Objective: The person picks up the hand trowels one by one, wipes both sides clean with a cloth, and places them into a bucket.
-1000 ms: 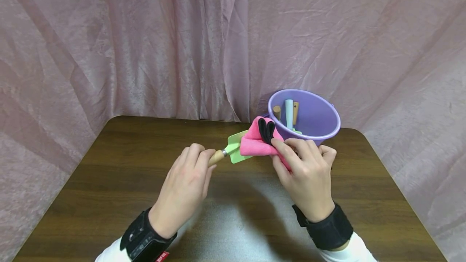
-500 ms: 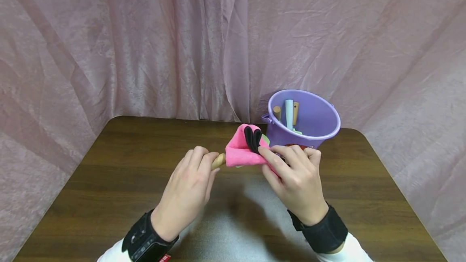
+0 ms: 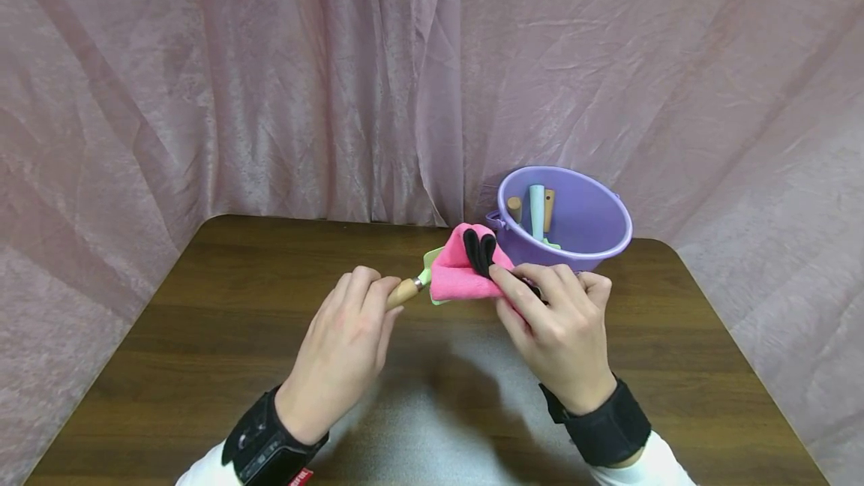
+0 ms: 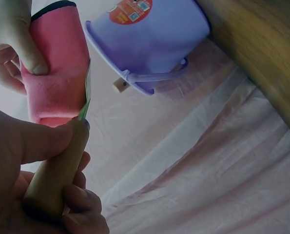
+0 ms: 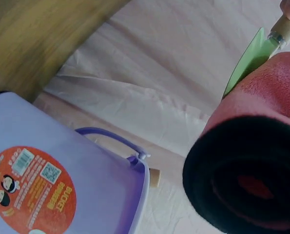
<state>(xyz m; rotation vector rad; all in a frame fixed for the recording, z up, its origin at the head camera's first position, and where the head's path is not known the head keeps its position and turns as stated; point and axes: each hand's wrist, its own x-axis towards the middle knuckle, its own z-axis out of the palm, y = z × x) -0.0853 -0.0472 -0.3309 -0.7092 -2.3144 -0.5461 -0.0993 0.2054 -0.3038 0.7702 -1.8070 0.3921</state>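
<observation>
My left hand (image 3: 340,347) grips the pale wooden handle of a small green garden trowel (image 3: 405,292). With my right hand (image 3: 560,332) I pinch a folded pink cloth (image 3: 462,285) with black edging, bunched against the trowel's blade. Most of the blade is hidden by the cloth in the head view. Seen from the right wrist, the green blade (image 5: 252,58) runs behind the cloth, whose black-edged end (image 5: 203,168) curls into a loop near the camera. Both hands hold trowel and cloth raised above the table.
A purple bucket (image 3: 597,220) stands at the back right of the brown wooden table (image 3: 283,261), close behind my right hand. Several handles show inside it, among them a light blue handle (image 3: 537,210). A pink curtain (image 3: 324,96) hangs behind the table.
The cloth slid left along the blade up to the trowel's handle, then back right, baring the metal neck and part of the blade again. My left hand has hardly moved.
</observation>
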